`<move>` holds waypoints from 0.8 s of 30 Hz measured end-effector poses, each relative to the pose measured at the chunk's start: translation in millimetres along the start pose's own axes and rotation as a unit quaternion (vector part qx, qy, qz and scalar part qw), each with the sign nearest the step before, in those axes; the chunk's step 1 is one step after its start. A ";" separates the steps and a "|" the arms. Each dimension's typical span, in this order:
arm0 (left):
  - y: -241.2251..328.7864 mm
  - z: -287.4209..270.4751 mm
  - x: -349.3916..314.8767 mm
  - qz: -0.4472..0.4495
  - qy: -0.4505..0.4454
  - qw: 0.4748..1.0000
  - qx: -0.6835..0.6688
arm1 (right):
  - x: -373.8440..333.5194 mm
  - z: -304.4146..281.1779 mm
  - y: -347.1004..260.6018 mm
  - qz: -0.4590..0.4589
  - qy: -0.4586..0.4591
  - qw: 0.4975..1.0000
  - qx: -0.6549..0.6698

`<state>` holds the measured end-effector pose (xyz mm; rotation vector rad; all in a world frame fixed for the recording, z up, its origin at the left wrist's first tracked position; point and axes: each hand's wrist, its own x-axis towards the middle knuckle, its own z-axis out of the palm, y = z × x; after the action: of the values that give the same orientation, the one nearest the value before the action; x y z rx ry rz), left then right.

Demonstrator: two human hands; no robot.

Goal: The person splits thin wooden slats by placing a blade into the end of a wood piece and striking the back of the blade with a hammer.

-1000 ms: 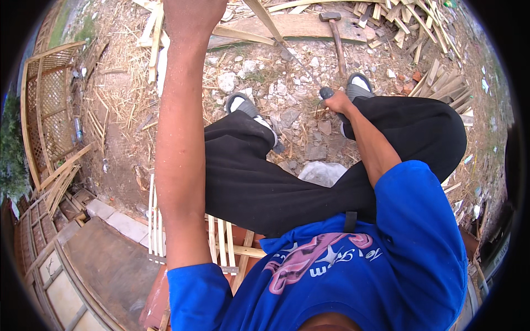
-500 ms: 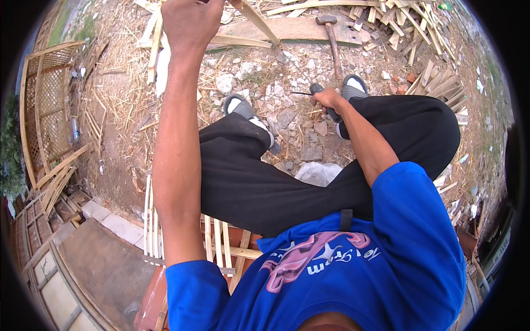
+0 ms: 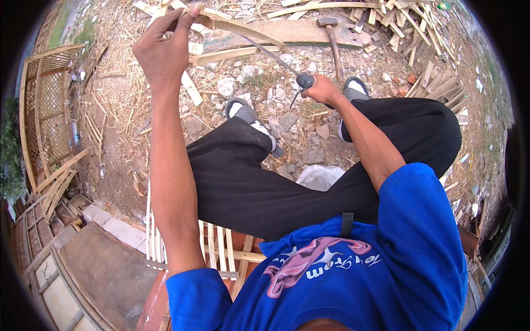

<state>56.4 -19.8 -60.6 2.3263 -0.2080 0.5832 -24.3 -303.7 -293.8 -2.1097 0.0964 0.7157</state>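
My left hand (image 3: 164, 51) is raised at the upper left, its fingers pinching the end of a thin, pale wooden strip (image 3: 248, 31). From there the strip slants down to the right. My right hand (image 3: 323, 90) grips a long, thin-bladed tool (image 3: 276, 59) by its dark, rounded handle end. Its blade points up and left, with the far end meeting or passing behind the strip; I cannot tell which. A thick plank (image 3: 298, 32) lies on the ground beyond, and a hammer (image 3: 333, 47) with a wooden handle rests against it.
Loose wooden strips (image 3: 411, 25) pile up at the far right, with a smaller stack (image 3: 439, 85) nearer. Stones and straw litter the ground between my feet. A lattice panel (image 3: 55, 105) stands at the left. A slatted wooden piece (image 3: 221, 248) lies beside my left leg.
My left hand has moved left and nearer, its pinching fingers now showing. My right hand has shifted up and left, swinging the tool's blade toward the strip.
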 end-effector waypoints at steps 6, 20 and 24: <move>13.0 -19.7 9.3 -0.028 0.066 0.997 0.009 | 0.1 13.1 27.2 0.014 0.038 0.999 0.012; 57.0 12.8 37.9 0.064 0.030 0.994 -0.089 | 28.3 6.0 88.4 0.137 0.065 0.982 -0.111; 61.3 18.4 37.2 0.108 0.110 0.987 -0.036 | 31.9 10.4 80.5 0.189 -0.004 0.982 -0.023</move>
<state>76.9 -76.5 -17.5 2.1637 -0.3737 0.9179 -28.2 -338.7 -373.5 -2.1559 0.4925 0.9553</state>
